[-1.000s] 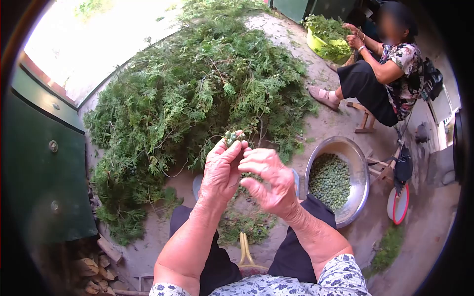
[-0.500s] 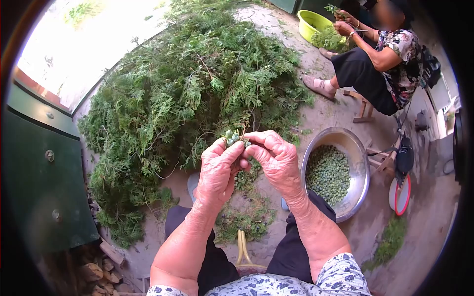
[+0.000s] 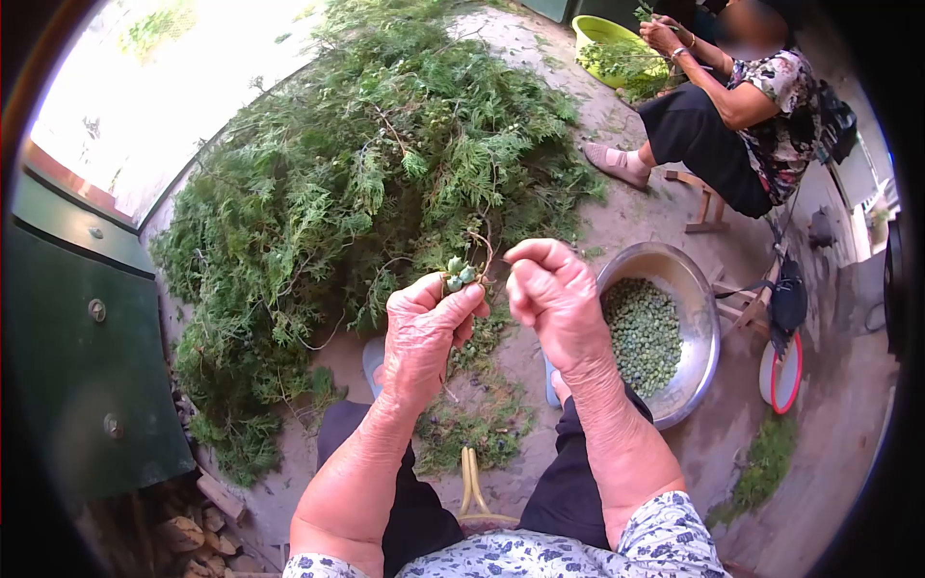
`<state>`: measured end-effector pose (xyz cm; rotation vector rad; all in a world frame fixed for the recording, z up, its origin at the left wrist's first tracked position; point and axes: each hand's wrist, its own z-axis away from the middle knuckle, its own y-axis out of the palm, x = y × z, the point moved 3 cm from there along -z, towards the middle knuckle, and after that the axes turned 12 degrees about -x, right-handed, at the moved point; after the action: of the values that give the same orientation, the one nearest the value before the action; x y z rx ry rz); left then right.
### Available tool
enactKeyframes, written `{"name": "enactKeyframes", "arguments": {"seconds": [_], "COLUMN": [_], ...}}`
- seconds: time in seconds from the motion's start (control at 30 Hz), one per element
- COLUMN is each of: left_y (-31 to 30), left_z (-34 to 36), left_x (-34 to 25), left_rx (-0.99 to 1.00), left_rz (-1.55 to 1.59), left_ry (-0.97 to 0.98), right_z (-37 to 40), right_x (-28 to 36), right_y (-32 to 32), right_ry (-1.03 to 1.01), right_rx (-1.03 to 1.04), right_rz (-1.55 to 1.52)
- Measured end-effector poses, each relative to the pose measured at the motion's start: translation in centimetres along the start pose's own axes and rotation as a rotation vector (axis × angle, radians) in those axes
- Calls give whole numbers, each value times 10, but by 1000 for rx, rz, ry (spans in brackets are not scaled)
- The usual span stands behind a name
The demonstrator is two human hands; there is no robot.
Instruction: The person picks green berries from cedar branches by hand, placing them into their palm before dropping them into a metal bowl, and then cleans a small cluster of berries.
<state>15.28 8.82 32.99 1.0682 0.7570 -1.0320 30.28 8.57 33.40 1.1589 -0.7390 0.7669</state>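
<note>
My left hand [image 3: 422, 332] pinches a small conifer twig with a cluster of green cones [image 3: 460, 274] showing above the thumb. A thin brown stem [image 3: 488, 241] sticks up from it. Just to the right, my right hand [image 3: 559, 303] is apart from the twig, its fingers curled in; whatever lies inside them is hidden. A steel basin [image 3: 705, 332], close beside my right forearm, holds a heap of loose green cones [image 3: 641, 332]. Beyond both hands rises a large pile of cut conifer branches [image 3: 385, 164].
At the upper right a seated person [image 3: 742, 116] handles a green sprig beside a yellow-green tub [image 3: 590, 34]. A red-rimmed round item [image 3: 782, 376] and a wooden stool [image 3: 699, 197] stand right. Green cabinets [image 3: 87, 356] line the left, with firewood [image 3: 183, 532] below.
My right hand has come away from the cluster, moving right and curling its fingers. My left hand keeps hold of the twig, where fewer cones show near the right fingers.
</note>
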Motion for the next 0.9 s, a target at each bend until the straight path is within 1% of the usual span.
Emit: {"name": "enactKeyframes", "arguments": {"seconds": [0.03, 0.1, 0.17, 0.23, 0.27, 0.3, 0.33, 0.37, 0.4, 0.43, 0.47, 0.53, 0.57, 0.6, 0.63, 0.67, 0.7, 0.77, 0.8, 0.83, 0.9], "left_y": [-1, -2, 2, 3, 4, 5, 4, 3, 3, 2, 1, 3, 5, 7, 9, 10, 11, 13, 13, 12, 10], "left_z": [0, -1, 1, 2, 2, 3, 2, 1, 0, -1, -1, 0, 2, 3, 4, 5, 6, 7, 7, 6, 4], "left_x": [1, 3, -2, -6, -8, -10, -7, -2, -1, -2, -2, -4, -3, -4, -6, -7, -7, -10, -10, -9, -4], "left_rx": [2, 58, 39, 16, 45, 73, 73, 99, 126, 127, 148, 171, 193, 216, 217, 221, 225, 238, 251, 251, 267], "left_rz": [-2, -123, -163, -204, -273, -341, -342, -346, -350, -351, -375, -400, -325, -251, -250, -225, -199, -246, -292, -292, -352], "left_ry": [-3, 52, 77, 101, 171, 241, 238, 270, 306, 305, 270, 237, 181, 127, 129, 60, -9, 1, 12, 11, 47], "right_z": [5, 2, 7, 10, 10, 11, 11, 10, 8, 8, 8, 5, 3, 1, -1, -4, -3, 0, -1, 1, 6], "right_x": [1, 0, 3, 5, 5, 5, 6, 4, 4, 5, 7, 3, 4, 2, 0, -1, 2, 10, 8, 7, 9], "right_y": [7, 11, 15, 18, 18, 16, 14, 12, 10, 9, 8, 0, -4, -7, -9, -11, -9, -3, -4, -5, -4], "right_ry": [-26, -411, -439, -325, -324, -364, -402, -400, -468, -536, -535, -119, -119, 8, 133, 161, 162, 137, 142, 143, 43], "right_rx": [-35, -20, -24, -20, -20, -31, -42, -43, -29, -15, -16, -35, -35, 6, 48, 63, 63, 35, 126, 126, 84], "right_rz": [116, 536, 563, 416, 415, 480, 546, 546, 592, 638, 637, 461, 460, 227, -6, -121, -119, -130, -123, -123, 159]}}
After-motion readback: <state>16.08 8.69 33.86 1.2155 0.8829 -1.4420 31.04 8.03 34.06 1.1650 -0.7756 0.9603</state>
